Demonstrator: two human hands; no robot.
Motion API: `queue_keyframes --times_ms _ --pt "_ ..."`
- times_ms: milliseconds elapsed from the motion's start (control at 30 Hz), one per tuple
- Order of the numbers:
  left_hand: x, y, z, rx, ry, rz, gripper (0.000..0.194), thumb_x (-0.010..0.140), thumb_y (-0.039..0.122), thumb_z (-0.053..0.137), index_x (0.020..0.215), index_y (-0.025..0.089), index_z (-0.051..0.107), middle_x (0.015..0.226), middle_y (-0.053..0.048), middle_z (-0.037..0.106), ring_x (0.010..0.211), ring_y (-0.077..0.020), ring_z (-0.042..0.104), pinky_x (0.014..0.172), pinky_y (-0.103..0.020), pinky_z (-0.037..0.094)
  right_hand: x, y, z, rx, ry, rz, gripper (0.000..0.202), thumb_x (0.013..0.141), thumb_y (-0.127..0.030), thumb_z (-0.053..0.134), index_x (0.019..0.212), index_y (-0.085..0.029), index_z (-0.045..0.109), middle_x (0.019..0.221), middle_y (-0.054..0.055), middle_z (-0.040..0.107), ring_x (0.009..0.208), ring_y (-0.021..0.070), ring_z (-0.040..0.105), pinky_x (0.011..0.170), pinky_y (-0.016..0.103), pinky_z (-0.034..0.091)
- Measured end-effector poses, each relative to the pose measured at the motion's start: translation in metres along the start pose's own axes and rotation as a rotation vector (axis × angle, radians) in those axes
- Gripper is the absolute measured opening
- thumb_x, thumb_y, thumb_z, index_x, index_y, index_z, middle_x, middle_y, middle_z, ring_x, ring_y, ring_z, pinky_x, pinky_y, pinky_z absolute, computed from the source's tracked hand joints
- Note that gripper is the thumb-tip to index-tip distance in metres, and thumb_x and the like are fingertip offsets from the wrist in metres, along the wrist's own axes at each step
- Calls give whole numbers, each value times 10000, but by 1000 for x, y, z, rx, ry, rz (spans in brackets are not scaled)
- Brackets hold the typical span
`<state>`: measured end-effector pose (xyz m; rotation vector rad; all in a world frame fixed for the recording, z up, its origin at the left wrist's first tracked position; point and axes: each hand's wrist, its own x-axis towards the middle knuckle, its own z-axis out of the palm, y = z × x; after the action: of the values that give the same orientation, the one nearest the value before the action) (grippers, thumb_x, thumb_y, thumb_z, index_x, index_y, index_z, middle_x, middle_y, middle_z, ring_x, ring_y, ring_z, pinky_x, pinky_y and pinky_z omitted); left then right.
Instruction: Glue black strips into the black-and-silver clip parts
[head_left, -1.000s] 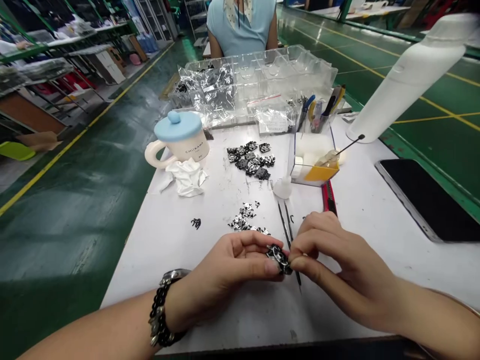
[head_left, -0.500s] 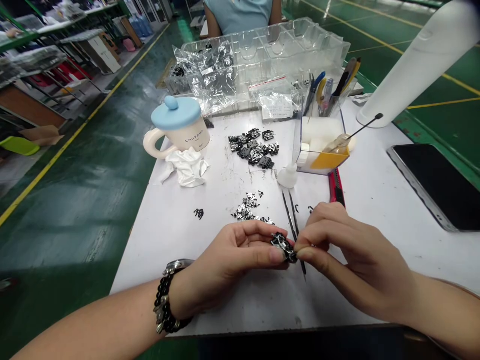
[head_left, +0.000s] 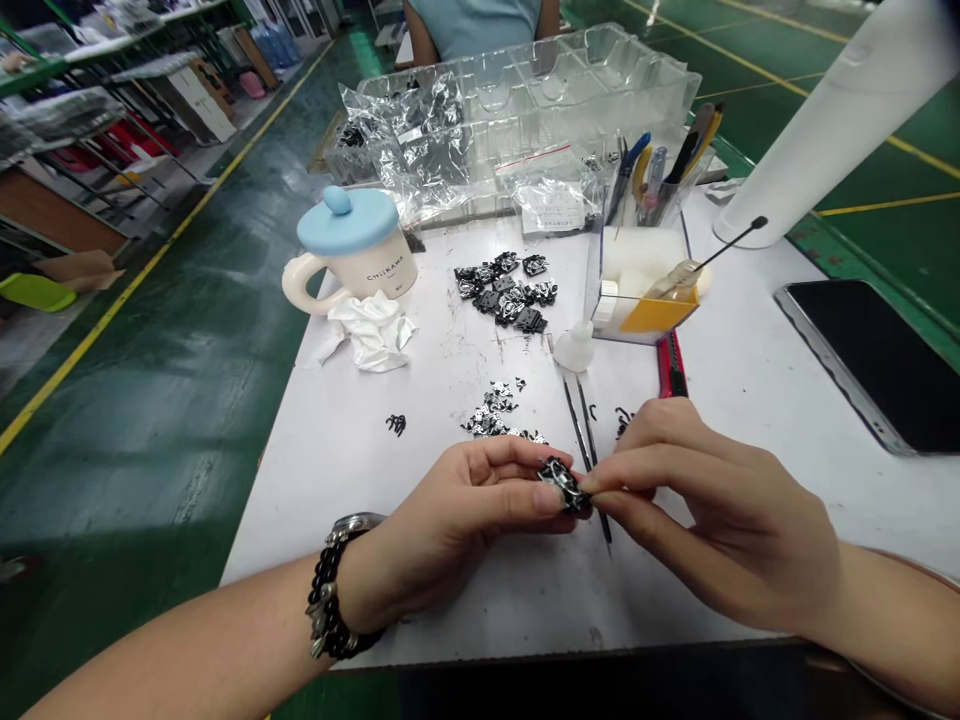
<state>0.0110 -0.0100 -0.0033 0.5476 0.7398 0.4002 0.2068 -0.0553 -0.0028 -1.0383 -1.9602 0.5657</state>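
Between the fingers and thumb of my left hand (head_left: 480,500) is a small black-and-silver mechanical part (head_left: 562,484). My right hand (head_left: 697,500) is closed in a pinch at the part's right end, thumb and index finger touching it; whether a tiny piece sits in that pinch is hidden. Black tweezers (head_left: 583,430) lie on the white table just beyond and partly under my hands. Small silver metal pieces (head_left: 495,412) are scattered past my left fingers. Little black hooked pieces (head_left: 396,425) lie to the left, and more of them (head_left: 624,420) show beside my right knuckles.
Farther back lies a pile of similar black parts (head_left: 510,290). A lidded mug (head_left: 367,250), crumpled tissue (head_left: 371,332), small white bottle (head_left: 574,348), clear tool box (head_left: 645,290), red cutter (head_left: 673,365) and phone (head_left: 874,360) surround the work area. Behind stands a clear divided tray (head_left: 517,100); a person sits beyond.
The view has shifted very slightly. Both hands keep hold at the same part, which has tilted a little, with my right fingertips still at its right end.
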Motion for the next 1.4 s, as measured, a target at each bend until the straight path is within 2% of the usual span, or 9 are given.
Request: queue_keyframes --times_ms 233,400,633,800,967,1100,1400 --pt "-1 -1 0 -14 -13 -7 268 669 172 795 917 130 700 782 -24 721 730 -111 678 742 -216 529 -1 1 -1 -42 4 -79 220 819 -35 545 983 -180 570 760 34 582 692 134 512 653 348 382" --pt "-2 -1 1 -16 -12 2 272 667 178 799 914 129 697 782 -21 719 730 -108 678 744 -217 535 0 0 -1 -15 19 -54 247 812 -45 543 994 -208 581 742 21 588 670 136 522 646 347 389" --pt "-1 0 1 -18 -22 29 261 684 153 783 927 114 694 800 -28 722 747 -105 675 751 -208 547 -1 -1 -1 -18 29 -41 224 807 -40 551 969 -188 593 722 18 595 669 126 524 648 329 403" --pt "-2 -1 0 -26 -64 72 270 689 157 780 940 107 692 843 -49 735 771 -116 683 757 -211 556 0 1 0 1 36 -135 193 813 -42 558 970 -145 602 707 18 589 654 118 528 630 326 391" --pt "-2 -1 2 -67 -58 101 239 704 142 764 928 102 691 916 -76 742 832 -142 691 776 -225 565 -2 4 0 -14 4 -193 196 816 -35 553 995 -101 595 711 32 599 641 124 526 637 352 349" --pt "-2 -1 3 -123 -86 89 212 708 126 758 908 96 694 865 -50 744 776 -112 692 708 -169 567 -3 3 -1 -23 -21 -198 208 821 -44 553 1015 -106 591 701 30 589 646 128 506 647 358 337" --pt "-2 0 3 -146 -102 67 221 709 133 752 919 99 695 866 -49 741 771 -113 692 714 -178 565 -3 3 -2 15 -22 -158 242 823 -50 563 1055 -109 594 718 28 582 681 132 470 653 359 329"
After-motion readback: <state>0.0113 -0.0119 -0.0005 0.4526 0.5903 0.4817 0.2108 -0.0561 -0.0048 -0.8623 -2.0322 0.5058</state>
